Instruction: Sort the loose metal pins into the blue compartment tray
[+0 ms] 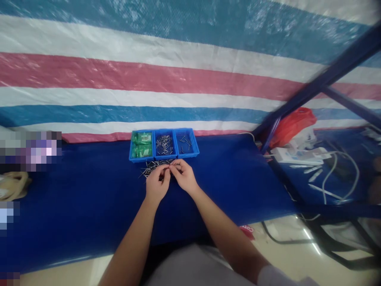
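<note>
My left hand [157, 182] and my right hand [183, 174] meet at the fingertips over the table, both with fingers pinched. What lies between them is too small and too covered to make out. Just behind and partly under my hands spreads a heap of thin dark metal pins or screws [148, 168]. Beyond the heap stand three blue bins side by side. The left bin [141, 160] holds green packets [143, 151]. Many similar metal pieces [164, 145] fill the middle bin [165, 157], and a few lie in the right bin [195, 149].
A blue cover lies over the table [89, 206]. Striped sheeting [149, 79] hangs behind it. On the right are a dark metal frame [269, 137], a red bag [293, 125], a white box [297, 155] and a pale cable [357, 174]. A tan object [13, 184] sits far left.
</note>
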Motion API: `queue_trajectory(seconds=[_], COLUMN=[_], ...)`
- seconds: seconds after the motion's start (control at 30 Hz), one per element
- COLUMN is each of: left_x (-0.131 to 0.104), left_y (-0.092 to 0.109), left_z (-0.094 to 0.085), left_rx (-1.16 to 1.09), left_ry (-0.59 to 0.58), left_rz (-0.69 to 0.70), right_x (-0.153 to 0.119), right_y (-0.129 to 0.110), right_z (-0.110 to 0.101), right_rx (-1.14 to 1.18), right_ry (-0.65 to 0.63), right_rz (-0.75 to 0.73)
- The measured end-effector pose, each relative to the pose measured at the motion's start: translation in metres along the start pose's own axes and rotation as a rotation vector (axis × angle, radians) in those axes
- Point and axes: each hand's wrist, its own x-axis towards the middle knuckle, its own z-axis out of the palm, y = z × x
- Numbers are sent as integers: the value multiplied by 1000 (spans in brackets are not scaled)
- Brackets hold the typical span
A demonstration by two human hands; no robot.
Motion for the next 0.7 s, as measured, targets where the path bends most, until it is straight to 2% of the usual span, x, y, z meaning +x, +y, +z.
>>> queue_trajectory(seconds=[0.23, 0.7], left_x=[0, 1], left_y=[-4, -7], left_z=[4, 1], left_rx=[56, 129], left_ry=[-16, 31], left_rz=[15, -45], right_x=[6, 4], right_y=[2, 1], right_z=[-2, 1], right_rx=[159, 168], right_ry=[47, 21], right_rz=[89, 119])
